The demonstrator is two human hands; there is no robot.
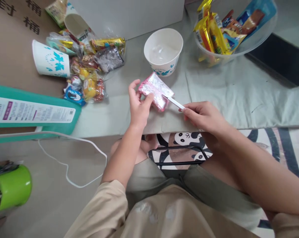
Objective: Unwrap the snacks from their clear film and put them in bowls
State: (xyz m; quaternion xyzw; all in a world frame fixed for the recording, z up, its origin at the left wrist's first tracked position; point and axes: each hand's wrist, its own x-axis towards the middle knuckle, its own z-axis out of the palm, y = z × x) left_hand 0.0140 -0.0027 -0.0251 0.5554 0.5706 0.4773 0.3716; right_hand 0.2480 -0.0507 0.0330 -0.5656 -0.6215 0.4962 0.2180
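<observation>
My left hand is closed on the edge of a pink and silver foil packet, with the thumb lying on its front. The packet is held above the cloth, just in front of a white paper bowl with blue leaf prints. In my right hand is a slim silver knife-like tool, pinched between thumb and fingers. Its narrow dark tip meets the packet's foil face near the right side. Clear plastic shows inside the bowl.
Wrapped snacks and a tipped paper cup lie at the left, by a green container. At the back right are a clear bowl of snack packets and a black tablet-like device. A white cable hangs below the table edge.
</observation>
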